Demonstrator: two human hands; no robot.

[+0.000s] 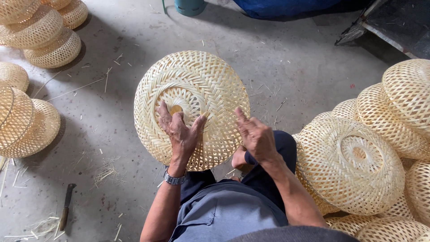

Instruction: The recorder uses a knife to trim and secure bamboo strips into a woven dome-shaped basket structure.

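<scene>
**Two hands working on a woven dome held over the lap**

The person is sitting on a grey concrete floor (116,89) and is holding a round, dome-shaped woven basket (210,76) of pale bamboo strips in front of the knees. The basket is standing tilted on its edge, its outer weave facing the camera, with a small round opening at the centre.

The left hand (180,132) is lying flat against the lower middle of the basket, fingers spread wide, one fingertip resting just beside the central opening. A metal wristwatch (174,178) is sitting on that wrist. The right hand (256,136) is touching the lower right part of the basket; its fingers are extended and slightly apart, and the index finger is pressing on the strips. Neither hand is closing around anything; whether the right thumb is gripping the rim cannot be told.

To the right, a heap of finished baskets (354,166) of the same kind is lying just beside the person's leg. Further baskets are stacking up at the upper left (45,36) and at the left edge (27,125), well apart from the hands. A knife (66,207) with a dark handle is lying on the floor at the lower left, among loose bamboo scraps (105,172). A blue tarpaulin (286,6) is showing at the top edge.
</scene>
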